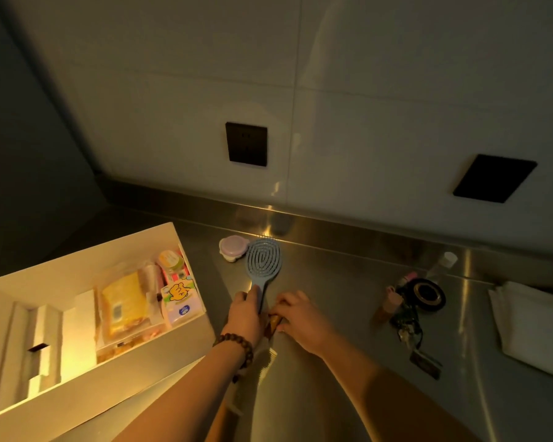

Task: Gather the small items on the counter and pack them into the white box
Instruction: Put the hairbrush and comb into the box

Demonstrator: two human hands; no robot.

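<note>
Steel counter [348, 282]: left hand [245, 317] grips hairbrush [262, 263] handle.

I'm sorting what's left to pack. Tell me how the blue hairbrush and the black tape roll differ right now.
The blue hairbrush is long, with an oval head and a handle; the black tape roll is a compact ring. The hairbrush is gripped at its handle by the left hand, while the tape roll is untouched. The hairbrush is near the white box; the tape roll lies farther right. Both are still outside the box, over the steel counter.

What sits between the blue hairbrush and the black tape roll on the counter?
Head view: bare steel counter between the blue hairbrush and the black tape roll; only the right hand lies lower in that gap, on a small brownish item.
</note>
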